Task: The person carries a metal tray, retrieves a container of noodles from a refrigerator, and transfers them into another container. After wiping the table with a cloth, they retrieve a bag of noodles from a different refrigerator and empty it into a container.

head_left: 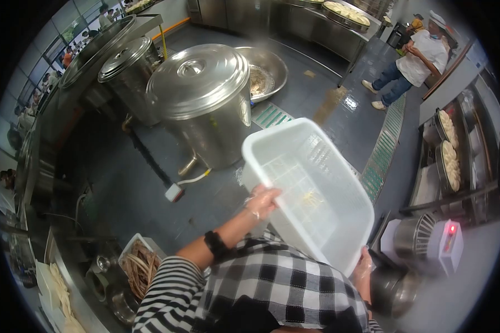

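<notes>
A large white plastic tub (pixel 339 186) is held tilted in front of my body, with a few pale yellow scraps (pixel 312 198) on its inner bottom. My left hand (pixel 263 202), in a clear glove, grips the tub's left side. On the near right corner, my right hand (pixel 363 269) is closed round the rim, its fingers partly hidden by the tub. A dark watch (pixel 215 244) is on my left wrist. Beyond the tub to the left stands a tall lidded steel pot (pixel 219 133).
A wide steel basin (pixel 278 69) and green drain grates (pixel 386 147) lie on the floor ahead. A person (pixel 422 58) stands at the back right. Dough trays (pixel 450 166) fill a right rack above a mixer (pixel 414 236). A floor brush (pixel 174 192) lies left.
</notes>
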Demonstrator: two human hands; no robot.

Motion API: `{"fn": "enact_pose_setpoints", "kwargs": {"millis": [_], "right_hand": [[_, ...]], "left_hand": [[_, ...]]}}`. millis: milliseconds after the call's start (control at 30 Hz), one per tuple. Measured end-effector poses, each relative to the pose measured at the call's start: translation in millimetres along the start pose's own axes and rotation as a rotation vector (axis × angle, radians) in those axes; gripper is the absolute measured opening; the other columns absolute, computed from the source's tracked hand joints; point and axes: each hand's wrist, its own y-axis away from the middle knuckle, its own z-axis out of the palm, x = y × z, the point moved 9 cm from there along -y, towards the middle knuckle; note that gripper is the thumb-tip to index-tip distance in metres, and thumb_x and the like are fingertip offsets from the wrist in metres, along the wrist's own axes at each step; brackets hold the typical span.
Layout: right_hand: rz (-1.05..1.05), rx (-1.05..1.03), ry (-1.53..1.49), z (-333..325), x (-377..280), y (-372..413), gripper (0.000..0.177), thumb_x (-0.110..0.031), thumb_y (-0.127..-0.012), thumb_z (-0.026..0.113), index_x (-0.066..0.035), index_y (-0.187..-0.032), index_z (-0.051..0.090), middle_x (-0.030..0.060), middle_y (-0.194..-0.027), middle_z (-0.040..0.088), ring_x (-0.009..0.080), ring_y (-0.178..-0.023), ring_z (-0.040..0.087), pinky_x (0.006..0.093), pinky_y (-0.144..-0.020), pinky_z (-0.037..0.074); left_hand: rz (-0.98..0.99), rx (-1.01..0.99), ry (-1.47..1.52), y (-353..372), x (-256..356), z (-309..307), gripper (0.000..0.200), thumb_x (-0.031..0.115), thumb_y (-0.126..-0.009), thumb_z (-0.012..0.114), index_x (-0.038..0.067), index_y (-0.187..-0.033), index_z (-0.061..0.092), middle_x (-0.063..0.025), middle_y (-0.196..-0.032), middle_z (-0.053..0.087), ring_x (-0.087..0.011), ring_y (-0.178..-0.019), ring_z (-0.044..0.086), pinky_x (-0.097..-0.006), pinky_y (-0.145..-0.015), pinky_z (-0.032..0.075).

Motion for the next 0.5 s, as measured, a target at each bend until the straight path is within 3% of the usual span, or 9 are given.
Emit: {"fn": "enact_pose_setpoints", "kwargs": {"millis": [100,167,200,267,367,500], "right_hand": [[-0.047,0.056,-0.036,22.2,-43.4,-51.7,0.050,-0.036,-0.085,0.040,0.002,-0.118,0.039,0.0154,-0.117,0.046,0.0283,-0.107,0.043,0.0393,-0.094,0.030],[-0.113,0.019,-0.003,38.0,-76.3,-68.5,0.049,-0.033,-0.084,0.042,0.002,-0.118,0.039,0.0151,-0.116,0.047,0.0287,-0.106,0.044,0.0394,-0.093,0.032],[-0.125,-0.003,-0.011,43.7,-89.9,-89.7,0.047,-0.030,-0.084,0.044,0.002,-0.117,0.039,0.0147,-0.115,0.048,0.0289,-0.105,0.045,0.0395,-0.091,0.033],[-0.094,0.015,-0.036,46.0,-113.2,-121.9,0.043,-0.021,-0.079,0.052,0.002,-0.114,0.042,0.0145,-0.108,0.051,0.0294,-0.100,0.048,0.0395,-0.087,0.037],[-0.092,0.168,0.084,29.5,-128.6,-192.8,0.050,-0.018,-0.072,0.055,0.003,-0.115,0.039,0.0163,-0.106,0.049,0.0308,-0.097,0.047,0.0400,-0.086,0.039],[0.021,0.156,0.077,94.8,-167.6,-279.6,0.054,-0.014,-0.064,0.052,0.003,-0.113,0.039,0.0164,-0.104,0.049,0.0308,-0.096,0.048,0.0393,-0.085,0.040]], "left_hand": [[-0.043,-0.104,-0.086,-56.6,35.9,52.0,0.024,0.003,-0.075,0.055,-0.009,-0.092,0.043,-0.0117,-0.072,0.053,-0.0097,-0.044,0.048,-0.0167,-0.031,0.034],[-0.065,-0.321,-0.212,-82.6,55.0,102.9,0.022,0.005,-0.076,0.055,-0.008,-0.091,0.046,-0.0099,-0.068,0.054,-0.0086,-0.041,0.046,-0.0167,-0.031,0.033],[-0.066,-0.311,-0.207,-104.5,69.2,117.3,0.022,0.005,-0.076,0.055,-0.008,-0.091,0.046,-0.0099,-0.068,0.054,-0.0086,-0.041,0.046,-0.0167,-0.031,0.033],[-0.056,-0.511,-0.143,-133.2,81.9,169.1,0.022,0.006,-0.075,0.056,-0.007,-0.091,0.048,-0.0100,-0.069,0.054,-0.0070,-0.041,0.044,-0.0159,-0.031,0.031],[-0.046,-0.601,-0.148,-193.7,94.2,220.5,0.020,0.005,-0.074,0.057,-0.005,-0.089,0.050,-0.0089,-0.068,0.054,-0.0063,-0.041,0.044,-0.0161,-0.031,0.030],[0.006,-0.550,-0.239,-287.4,125.7,293.2,0.022,0.008,-0.074,0.057,-0.003,-0.091,0.050,-0.0072,-0.068,0.054,-0.0056,-0.042,0.044,-0.0164,-0.031,0.030]]}}
